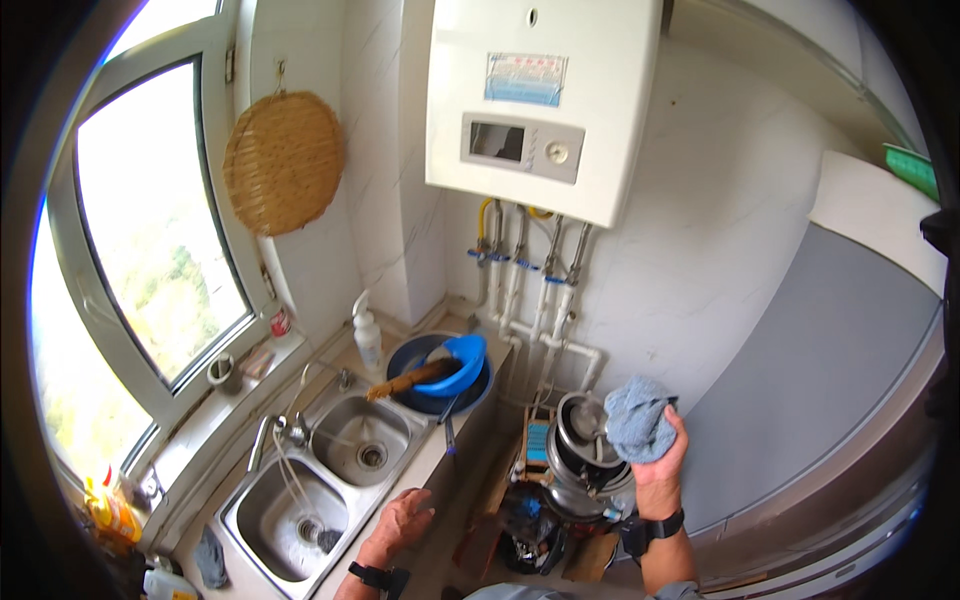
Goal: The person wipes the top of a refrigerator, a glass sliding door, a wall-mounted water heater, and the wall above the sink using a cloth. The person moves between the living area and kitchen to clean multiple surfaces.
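My right hand (666, 451) is raised at the right, gripping a bunched blue-grey cloth (640, 420). Behind and below the cloth, stacked metal pots (577, 429) are partly covered by it. My left hand (399, 520) holds nothing and hovers by the front edge of the counter, its fingers bent and somewhat apart. Beside it lies the double-bowl stainless steel sink (358, 504). A dark scouring pad (328, 540) rests near the drain of the nearer bowl. Thin hoses run from the faucet (259, 444) into that bowl.
A dark basin (397, 352) holds a blue plastic colander (472, 367) and a wooden-handled brush (409, 380). Nearby stands a white pump bottle (367, 337). A grey rag (211, 559) lies left of the sink. Pipes (517, 300) descend from the wall-mounted boiler (540, 150). A bin bag (536, 555) sits below.
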Demonstrator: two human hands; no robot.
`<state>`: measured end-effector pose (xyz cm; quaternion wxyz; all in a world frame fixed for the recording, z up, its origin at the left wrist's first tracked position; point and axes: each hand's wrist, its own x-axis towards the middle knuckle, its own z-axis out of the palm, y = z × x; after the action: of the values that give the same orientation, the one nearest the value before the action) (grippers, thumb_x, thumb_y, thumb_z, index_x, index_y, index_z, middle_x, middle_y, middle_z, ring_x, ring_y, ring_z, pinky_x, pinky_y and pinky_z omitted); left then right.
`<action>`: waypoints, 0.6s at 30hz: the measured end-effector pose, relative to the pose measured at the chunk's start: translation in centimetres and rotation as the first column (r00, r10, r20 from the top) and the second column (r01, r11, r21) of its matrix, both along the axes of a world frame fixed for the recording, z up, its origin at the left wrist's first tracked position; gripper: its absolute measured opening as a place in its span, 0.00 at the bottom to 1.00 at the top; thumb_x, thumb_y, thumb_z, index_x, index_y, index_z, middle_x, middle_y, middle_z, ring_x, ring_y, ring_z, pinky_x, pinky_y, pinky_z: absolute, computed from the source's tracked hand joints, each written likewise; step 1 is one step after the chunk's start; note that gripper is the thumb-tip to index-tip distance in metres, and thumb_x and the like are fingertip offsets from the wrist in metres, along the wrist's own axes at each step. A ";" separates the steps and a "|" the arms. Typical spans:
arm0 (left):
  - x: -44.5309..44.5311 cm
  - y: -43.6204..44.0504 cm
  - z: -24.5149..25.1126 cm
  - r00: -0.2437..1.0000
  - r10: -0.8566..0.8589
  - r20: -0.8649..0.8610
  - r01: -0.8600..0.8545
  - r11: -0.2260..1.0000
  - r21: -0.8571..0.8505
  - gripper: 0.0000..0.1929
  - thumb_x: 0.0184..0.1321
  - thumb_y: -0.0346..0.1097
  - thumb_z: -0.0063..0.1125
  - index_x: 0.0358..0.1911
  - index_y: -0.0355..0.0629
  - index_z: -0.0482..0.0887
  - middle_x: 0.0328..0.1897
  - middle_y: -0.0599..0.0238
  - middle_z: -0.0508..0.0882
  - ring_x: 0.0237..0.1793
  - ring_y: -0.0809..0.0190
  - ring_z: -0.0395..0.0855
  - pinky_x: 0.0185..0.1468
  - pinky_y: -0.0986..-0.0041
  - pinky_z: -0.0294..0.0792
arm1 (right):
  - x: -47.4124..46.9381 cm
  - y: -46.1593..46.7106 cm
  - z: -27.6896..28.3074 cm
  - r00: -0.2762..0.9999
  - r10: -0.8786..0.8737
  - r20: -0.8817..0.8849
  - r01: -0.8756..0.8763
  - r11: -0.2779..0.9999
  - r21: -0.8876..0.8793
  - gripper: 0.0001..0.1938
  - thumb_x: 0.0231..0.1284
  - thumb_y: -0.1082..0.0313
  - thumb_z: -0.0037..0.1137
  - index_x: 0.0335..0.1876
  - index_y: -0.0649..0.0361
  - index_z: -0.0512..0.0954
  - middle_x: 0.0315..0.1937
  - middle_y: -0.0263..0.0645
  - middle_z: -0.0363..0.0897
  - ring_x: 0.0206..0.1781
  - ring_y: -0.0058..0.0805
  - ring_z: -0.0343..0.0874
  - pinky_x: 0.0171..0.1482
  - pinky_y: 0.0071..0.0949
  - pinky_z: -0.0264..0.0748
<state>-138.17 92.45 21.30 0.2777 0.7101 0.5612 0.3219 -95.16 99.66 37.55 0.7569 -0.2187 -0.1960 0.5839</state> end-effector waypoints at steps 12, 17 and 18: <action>2.5 16.8 16.1 1.000 -0.017 0.008 0.013 0.918 0.397 0.32 0.60 0.34 0.69 0.67 0.30 0.74 0.66 0.35 0.80 0.65 0.35 0.80 0.68 0.56 0.74 | 2.3 11.8 25.3 0.672 -0.663 0.330 0.204 0.594 0.778 0.19 0.73 0.71 0.60 0.66 0.63 0.74 0.53 0.36 0.81 0.49 0.22 0.80 0.52 0.25 0.80; 2.5 25.0 22.5 1.000 -0.009 -0.021 0.020 0.799 0.601 0.33 0.62 0.36 0.67 0.70 0.31 0.70 0.69 0.34 0.77 0.67 0.32 0.77 0.69 0.54 0.72 | 0.6 16.2 34.5 0.170 -0.954 0.247 0.243 0.284 0.928 0.25 0.73 0.68 0.62 0.72 0.63 0.71 0.59 0.40 0.80 0.58 0.28 0.80 0.64 0.29 0.76; 2.6 26.9 23.7 1.000 0.018 -0.014 -0.005 0.782 0.623 0.34 0.63 0.36 0.67 0.70 0.31 0.70 0.70 0.34 0.76 0.67 0.32 0.77 0.69 0.54 0.73 | -0.1 17.0 36.3 0.079 -0.974 0.211 0.224 0.224 0.949 0.27 0.72 0.68 0.63 0.73 0.62 0.70 0.61 0.43 0.79 0.61 0.31 0.79 0.65 0.31 0.76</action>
<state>-135.52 119.30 45.00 0.0207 0.7616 0.4305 0.4840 -95.24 116.70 73.85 0.7441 -0.2107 -0.6064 -0.1847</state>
